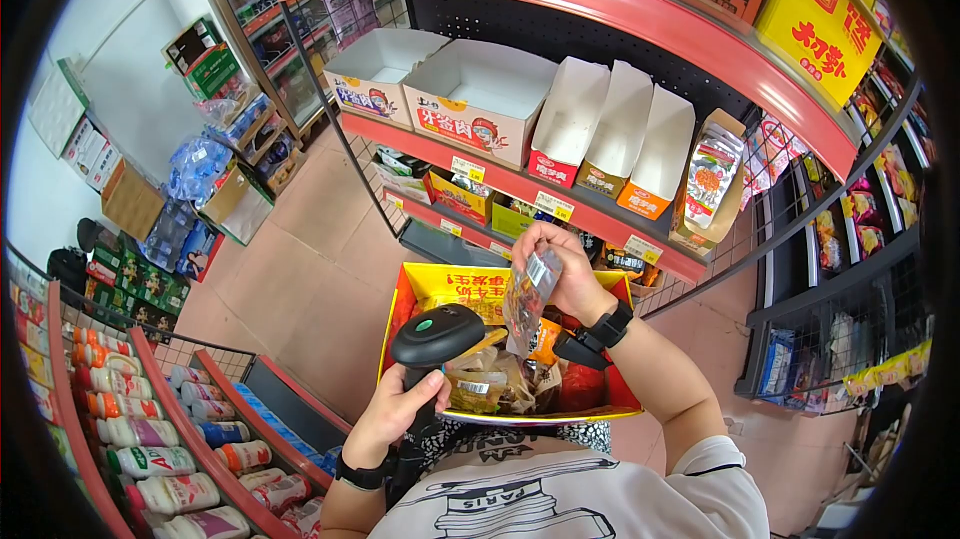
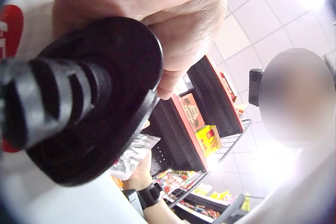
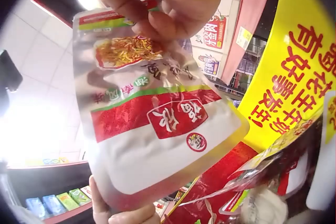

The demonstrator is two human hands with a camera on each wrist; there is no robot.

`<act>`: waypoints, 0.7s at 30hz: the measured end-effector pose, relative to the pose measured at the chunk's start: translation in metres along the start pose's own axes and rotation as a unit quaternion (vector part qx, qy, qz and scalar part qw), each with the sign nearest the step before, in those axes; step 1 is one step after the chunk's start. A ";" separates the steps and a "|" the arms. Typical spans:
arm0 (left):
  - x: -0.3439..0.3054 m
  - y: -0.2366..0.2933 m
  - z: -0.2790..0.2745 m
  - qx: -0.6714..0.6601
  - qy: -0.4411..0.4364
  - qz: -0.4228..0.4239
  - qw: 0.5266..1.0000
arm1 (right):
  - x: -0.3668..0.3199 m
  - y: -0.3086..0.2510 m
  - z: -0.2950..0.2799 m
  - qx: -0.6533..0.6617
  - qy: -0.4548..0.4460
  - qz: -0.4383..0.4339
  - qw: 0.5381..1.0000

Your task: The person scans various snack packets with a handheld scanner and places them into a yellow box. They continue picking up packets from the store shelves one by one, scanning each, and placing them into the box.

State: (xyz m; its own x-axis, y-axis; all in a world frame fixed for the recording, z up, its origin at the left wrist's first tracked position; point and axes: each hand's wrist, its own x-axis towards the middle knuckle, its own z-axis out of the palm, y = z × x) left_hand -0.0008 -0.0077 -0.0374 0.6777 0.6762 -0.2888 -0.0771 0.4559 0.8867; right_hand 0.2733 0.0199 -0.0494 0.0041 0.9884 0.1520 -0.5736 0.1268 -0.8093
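Observation:
A black handheld barcode scanner is gripped by its handle in my left hand. The left wrist view shows the scanner's handle base and coiled cable close up. My right hand pinches a foil snack packet by its top edge. Its barcode side faces the scanner in the head view; its printed front, with a food picture and red band, fills the right wrist view. Below both hands sits a yellow and red carton, holding several snack packets, including an orange one and one with a barcode label.
Ahead stands a red-edged shelf rack with open white display boxes and one box holding packets. Bottled drinks fill a rack at lower left. Shrink-wrapped bottles and cartons are stacked at far left. More snack shelves stand at right.

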 end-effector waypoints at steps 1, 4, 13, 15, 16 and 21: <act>0.000 -0.001 0.000 0.002 0.001 -0.003 1.000 | 0.000 0.000 0.000 -0.001 -0.001 0.004 1.000; 0.000 0.001 0.002 0.018 -0.003 -0.002 1.000 | 0.000 -0.001 0.001 0.000 -0.003 0.009 1.000; 0.001 0.002 0.004 0.023 -0.010 -0.003 1.000 | -0.001 -0.003 0.003 -0.028 0.009 0.020 0.999; 0.000 0.001 0.002 0.014 -0.010 -0.004 1.000 | -0.001 -0.002 0.002 -0.031 0.006 0.024 0.999; -0.001 0.001 0.001 0.006 -0.011 -0.006 1.000 | 0.000 -0.001 0.000 -0.033 0.003 0.026 0.999; 0.000 0.000 0.001 -0.006 -0.015 -0.002 1.000 | 0.000 -0.001 -0.007 0.032 -0.007 0.057 0.998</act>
State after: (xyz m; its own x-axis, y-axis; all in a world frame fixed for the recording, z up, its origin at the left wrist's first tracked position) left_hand -0.0004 -0.0083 -0.0376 0.6995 0.6567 -0.2818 -0.0823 0.4657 0.8811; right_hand 0.2794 0.0204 -0.0527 -0.0755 0.9948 0.0686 -0.6212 0.0069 -0.7836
